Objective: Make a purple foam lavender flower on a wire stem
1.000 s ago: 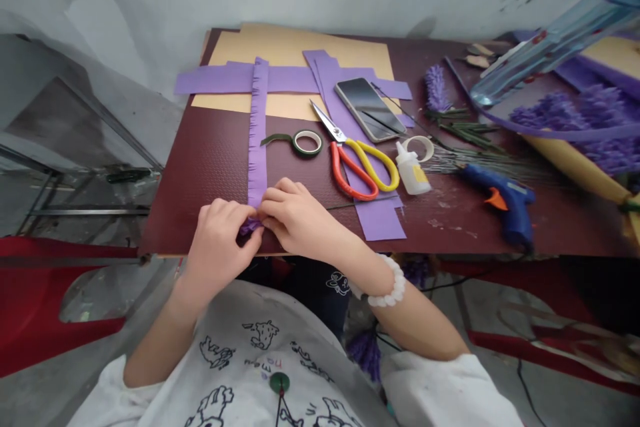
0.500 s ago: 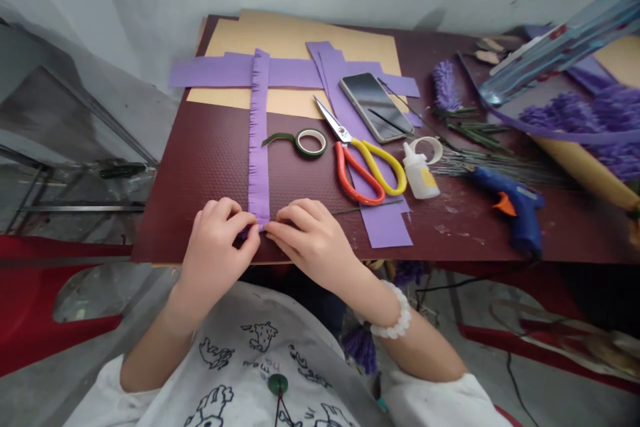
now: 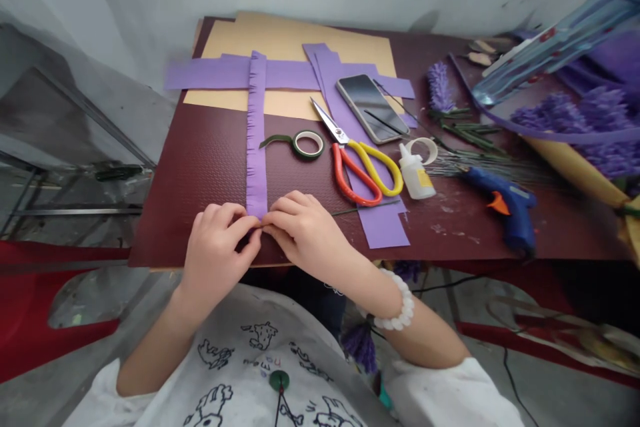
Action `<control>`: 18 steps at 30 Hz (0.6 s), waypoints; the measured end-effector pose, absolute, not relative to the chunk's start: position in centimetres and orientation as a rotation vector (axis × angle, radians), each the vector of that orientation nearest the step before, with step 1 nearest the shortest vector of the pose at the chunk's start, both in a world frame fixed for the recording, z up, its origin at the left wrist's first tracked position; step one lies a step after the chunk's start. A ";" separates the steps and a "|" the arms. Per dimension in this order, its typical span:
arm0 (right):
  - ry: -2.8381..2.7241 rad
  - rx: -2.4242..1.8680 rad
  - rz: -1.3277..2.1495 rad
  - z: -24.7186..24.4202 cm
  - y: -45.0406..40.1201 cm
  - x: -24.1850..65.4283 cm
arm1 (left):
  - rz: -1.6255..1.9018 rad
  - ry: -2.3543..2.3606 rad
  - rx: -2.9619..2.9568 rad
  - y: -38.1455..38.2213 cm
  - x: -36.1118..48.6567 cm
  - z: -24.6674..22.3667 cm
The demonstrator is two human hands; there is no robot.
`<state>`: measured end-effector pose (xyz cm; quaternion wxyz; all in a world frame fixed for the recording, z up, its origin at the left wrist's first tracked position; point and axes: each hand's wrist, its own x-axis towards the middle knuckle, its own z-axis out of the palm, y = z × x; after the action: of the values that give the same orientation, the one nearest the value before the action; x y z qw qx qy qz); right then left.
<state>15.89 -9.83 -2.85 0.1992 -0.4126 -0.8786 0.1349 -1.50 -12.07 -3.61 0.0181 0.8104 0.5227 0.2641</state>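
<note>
A purple paper strip (image 3: 257, 140) with a fringed left edge runs from the back of the table down to my hands. My left hand (image 3: 217, 250) is pinched closed at its near end, and my right hand (image 3: 305, 233) pinches the same end from the other side. The fingertips almost meet there and hide what lies between them. A thin green wire (image 3: 350, 210) shows beside my right hand. Green tape (image 3: 308, 145) lies to the right of the strip, then scissors (image 3: 354, 153) with red and yellow handles.
Phone (image 3: 373, 109), glue bottle (image 3: 417, 175) and blue glue gun (image 3: 510, 207) lie to the right. Purple flowers (image 3: 595, 120) stand at the far right. More purple strips (image 3: 295, 75) lie on tan paper (image 3: 230, 37) at the back.
The view has shifted slightly. The near end of the fringed strip now lies at my fingertips with less of it showing; both hands keep their pinch.
</note>
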 end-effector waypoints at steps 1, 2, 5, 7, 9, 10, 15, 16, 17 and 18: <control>-2.455 -1.157 0.375 -2.7 -9.7 16.2 | 0.820 1.620 2.504 -12.0 -1.5 -3.6; -2.448 -1.169 0.356 -2.4 -9.5 16.5 | 0.819 1.616 2.488 -12.0 -1.5 -3.5; -2.376 -1.292 0.193 -1.5 -7.7 17.3 | 0.829 1.605 2.444 -11.9 -1.4 -3.4; -2.401 -1.326 0.078 -1.1 -5.7 17.4 | 0.841 1.600 2.422 -11.9 -1.4 -3.4; -2.488 -1.344 0.001 -1.0 -3.4 17.1 | 0.848 1.604 2.406 -11.9 -1.4 -3.4; -2.527 -1.358 -0.006 -1.1 -2.3 16.9 | 0.849 1.607 2.400 -11.9 -1.4 -3.4; -2.278 -1.747 -0.060 -2.0 1.4 16.7 | 0.850 1.615 2.385 -11.9 -1.5 -3.4; -2.232 -1.790 -0.073 -2.0 1.6 17.0 | 0.846 1.611 2.380 -11.9 -1.5 -3.4; -2.200 -1.800 -0.082 -1.9 1.4 17.3 | 0.842 1.609 2.375 -11.9 -1.5 -3.4; -2.180 -1.776 -0.085 -1.7 1.0 17.6 | 0.837 1.609 2.371 -11.9 -1.5 -3.4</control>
<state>17.65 0.96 -1.73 0.1635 -0.6229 -0.7645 -0.0298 -1.48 -11.90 -3.35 0.0783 0.7919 0.5373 0.2794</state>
